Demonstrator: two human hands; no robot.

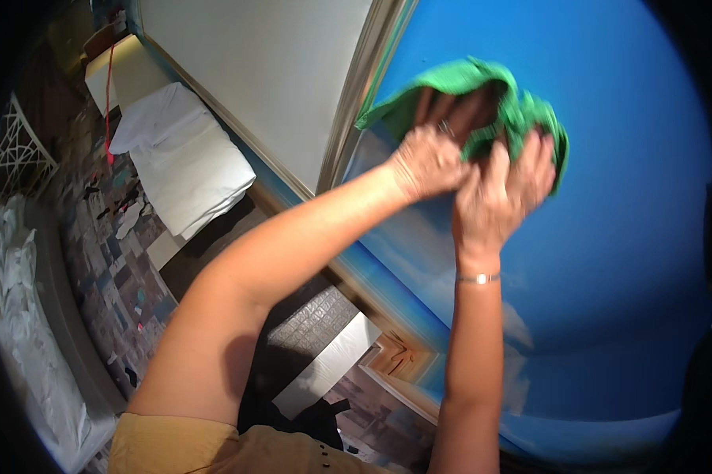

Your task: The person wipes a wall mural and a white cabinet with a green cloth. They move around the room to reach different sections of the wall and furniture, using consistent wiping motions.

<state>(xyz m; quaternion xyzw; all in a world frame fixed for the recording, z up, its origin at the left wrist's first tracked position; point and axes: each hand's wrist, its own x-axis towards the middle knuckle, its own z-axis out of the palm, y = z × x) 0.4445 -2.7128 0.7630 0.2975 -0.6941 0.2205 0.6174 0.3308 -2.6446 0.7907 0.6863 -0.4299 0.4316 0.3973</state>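
Sleeve and forearms: a yellow-tan sleeve (170, 442) lies nearest, well below and left of the green cloth (474, 75), which serves as the reference point. Both bare forearms extend up toward the cloth. The right wrist carries a thin bracelet (480, 279), below the cloth.

Hands: the left hand (439, 154) is at the cloth's left part, fingers apart and reaching under its shadowed fold, a ring on one of them. Whether they grip cannot be told. The right hand (498, 193) is at the cloth's right part, fingers bent and clamped on bunched fabric; blur hides the fingertips.

Cloth: it lies creased against a glossy blue surface (609, 237) painted with pale clouds, which extends right of and below the cloth.

Surroundings: a moulded frame (354, 103) runs just left of the cloth, with a white panel (253, 71) beyond. Below and left of the cloth lies a textured grey block (312, 320). Farther left are a stack of folded white sheeting (186, 154), a patterned floor (103, 268) and a plastic-covered grey seat (36, 316).
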